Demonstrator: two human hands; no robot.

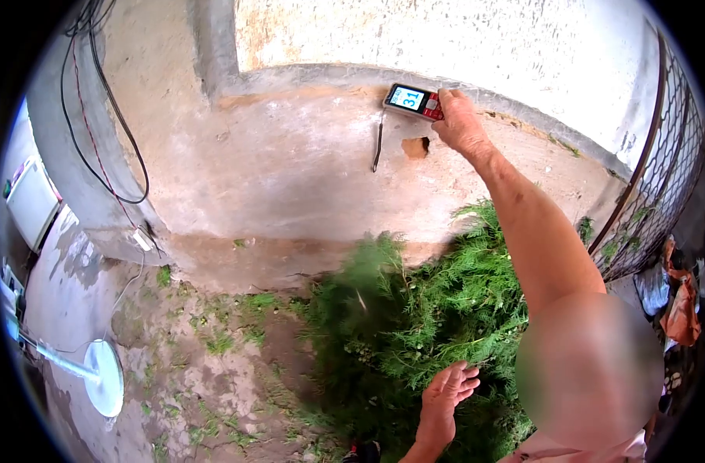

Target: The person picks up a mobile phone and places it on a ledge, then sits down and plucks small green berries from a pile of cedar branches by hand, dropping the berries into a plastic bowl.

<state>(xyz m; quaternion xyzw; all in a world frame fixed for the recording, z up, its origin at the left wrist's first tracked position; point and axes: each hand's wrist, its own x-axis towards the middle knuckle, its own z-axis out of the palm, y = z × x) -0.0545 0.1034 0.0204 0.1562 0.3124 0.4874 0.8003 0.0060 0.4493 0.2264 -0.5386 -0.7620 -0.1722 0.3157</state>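
Observation:
My right hand (462, 119) reaches out across the wall with the fingers closed round the keypad end of a mobile phone (407, 98). The phone's lit screen faces me and shows a large 31, and red keys show beside it. A dark cord (378, 147) hangs below the phone's far end. Lower down, my left hand (443, 397) is open, its fingers a little bent and nothing in them, close to the green feathery bush (460, 309). A blurred patch covers my upper right arm.
A plastered wall (290, 170) with a small hole (415, 147) stands ahead. Black cables (98, 154) hang at left, above a white socket box (143, 238). A round pale-blue stand base (104, 378) is at lower left. Wire mesh (653, 185) and an orange cloth (681, 316) are at right.

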